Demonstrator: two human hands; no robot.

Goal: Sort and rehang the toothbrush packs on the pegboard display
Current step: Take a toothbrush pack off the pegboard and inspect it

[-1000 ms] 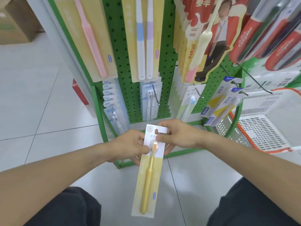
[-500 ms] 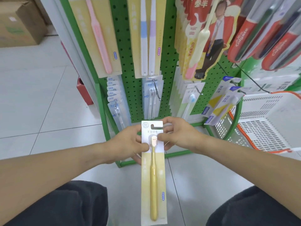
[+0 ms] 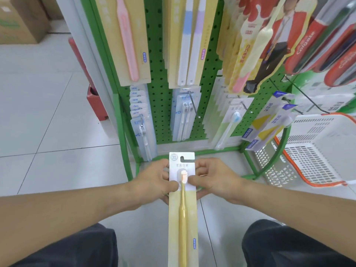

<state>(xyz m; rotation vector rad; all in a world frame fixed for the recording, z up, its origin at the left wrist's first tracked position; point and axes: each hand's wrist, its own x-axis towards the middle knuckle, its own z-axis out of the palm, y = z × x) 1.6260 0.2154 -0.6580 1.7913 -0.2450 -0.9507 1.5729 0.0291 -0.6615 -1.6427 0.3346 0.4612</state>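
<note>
Item: yellow toothbrush pack (image 3: 182,211), one long card with a yellow-handled brush under a blister, white header with a notched hang slot at its top edge. Position: held low in front of the green pegboard (image 3: 159,105), just below its bottom rail and roughly under the middle column of hooks; not hung on any peg. Change since a second ago: the card, then tilted with its foot swung toward the person's left, now stands straight, header up and printed face toward the camera, and it sits closer to the pegboard base. Left hand (image 3: 154,183): thumb and fingers clamped on the left edge of the header, thumb on the face beside the bristles. Right hand (image 3: 213,180): likewise pinching the right edge, thumb on the face, fingers curled behind. Pegboard stock, relative to the board: pink single-brush card (image 3: 131,41) upper left; blue-and-lilac twin pack (image 3: 189,41) upper centre; clear packs on the lower left hook (image 3: 141,120) and lower centre hook (image 3: 189,101); red packs at the far right. A white basket with an orange rim (image 3: 316,151) sits on the floor right of the board. Assessment: the pack appears squared up and read for sorting; the hang slot is free, so the matching yellow-card row above is the likely destination, and a reach upward remains.
</note>
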